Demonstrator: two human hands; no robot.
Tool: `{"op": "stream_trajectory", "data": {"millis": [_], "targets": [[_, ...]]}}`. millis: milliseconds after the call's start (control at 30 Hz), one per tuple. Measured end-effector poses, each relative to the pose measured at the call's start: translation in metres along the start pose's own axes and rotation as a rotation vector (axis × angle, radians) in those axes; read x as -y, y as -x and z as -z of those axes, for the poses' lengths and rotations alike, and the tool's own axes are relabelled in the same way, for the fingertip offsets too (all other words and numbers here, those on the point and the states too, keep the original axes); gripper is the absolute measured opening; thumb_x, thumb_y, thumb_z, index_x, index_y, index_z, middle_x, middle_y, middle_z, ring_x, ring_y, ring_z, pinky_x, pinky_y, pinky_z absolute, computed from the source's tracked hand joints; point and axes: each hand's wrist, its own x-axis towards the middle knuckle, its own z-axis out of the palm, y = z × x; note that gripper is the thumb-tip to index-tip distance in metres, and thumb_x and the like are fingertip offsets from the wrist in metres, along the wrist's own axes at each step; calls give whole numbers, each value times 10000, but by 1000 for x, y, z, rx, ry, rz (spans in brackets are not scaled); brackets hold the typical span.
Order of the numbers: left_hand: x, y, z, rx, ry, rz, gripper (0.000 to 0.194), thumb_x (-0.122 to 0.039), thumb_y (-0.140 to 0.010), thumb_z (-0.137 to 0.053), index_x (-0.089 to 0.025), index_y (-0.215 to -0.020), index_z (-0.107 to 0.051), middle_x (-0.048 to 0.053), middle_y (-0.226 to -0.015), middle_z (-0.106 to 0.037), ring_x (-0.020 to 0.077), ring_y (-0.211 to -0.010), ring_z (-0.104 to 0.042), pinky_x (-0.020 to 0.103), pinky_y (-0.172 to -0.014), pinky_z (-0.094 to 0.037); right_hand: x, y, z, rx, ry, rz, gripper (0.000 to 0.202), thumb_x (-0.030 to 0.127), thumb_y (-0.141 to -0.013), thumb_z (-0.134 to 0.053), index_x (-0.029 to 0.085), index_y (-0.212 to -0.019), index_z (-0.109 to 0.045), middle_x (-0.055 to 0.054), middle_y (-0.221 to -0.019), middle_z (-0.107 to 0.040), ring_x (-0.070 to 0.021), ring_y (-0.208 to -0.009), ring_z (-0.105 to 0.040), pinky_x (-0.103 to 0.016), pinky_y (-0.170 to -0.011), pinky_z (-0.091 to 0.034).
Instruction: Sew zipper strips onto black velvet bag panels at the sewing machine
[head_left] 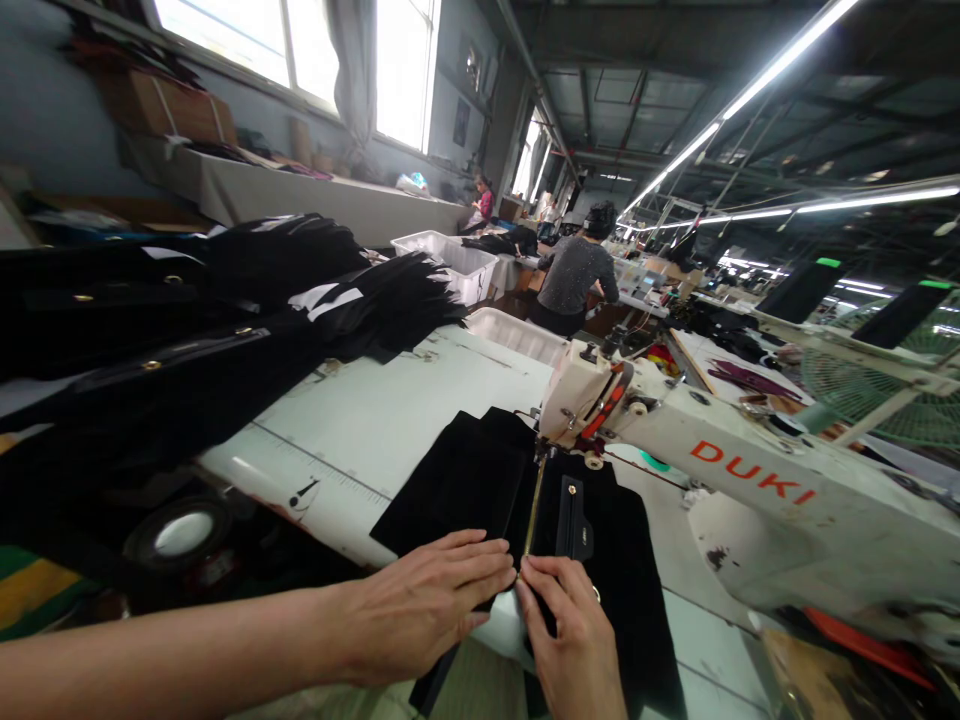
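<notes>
My left hand [442, 592] lies palm down on the left part of a black fabric piece [457, 480], its fingers stretched out. A gold-coloured zipper [535, 510] runs from the needle area of the sewing machine [581, 400] down toward me. At the near end of the zipper, my right hand [571, 625] pinches it between thumb and fingers, close to my left fingertips. Right of the zipper, a black strap tab [574, 515] with a gold stud is attached to the fabric. Part of the fabric is hidden under both hands.
Stacked black fabric pieces [300, 290] cover the left of the white sewing table [315, 440]. Behind it stand plastic bins [517, 335]. The machine's arm [750, 460] crosses the right side. Ahead, a co-worker [577, 270] sits facing away. A green fan [885, 385] stands at right.
</notes>
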Motion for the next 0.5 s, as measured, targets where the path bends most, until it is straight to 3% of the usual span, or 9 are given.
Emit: {"op": "stream_trajectory", "data": {"millis": [200,300,500], "targets": [[0,-2,6,-41,22,-42,418,-209,-997,-508,-112,-1404,-508,145,-1403,-573,271,-1342,-494,414,-1174,-331,1,4,5,-19,-48,6,208,274,-1012,-514,241,-1141,-674,-67,-1018,-666,-194,-921,-674,-293,-790,-597],[1,-4,11,-56,59,-64,471,-228,-954,-589,-145,-1409,-497,132,-1371,-597,277,-1307,-522,411,-1158,-338,-1,9,4,-33,24,20,260,311,-1022,-498,274,-1232,-646,-72,-1090,-664,-225,-993,-665,-353,-837,-597],[0,-8,23,-56,135,-65,548,-277,-877,-696,-194,-1387,-513,115,-1294,-645,286,-1197,-591,407,-1113,-366,-9,14,-12,-69,75,112,286,154,-992,-467,244,-1208,-631,-32,-991,-708,-239,-1007,-671,-381,-909,-582]]}}
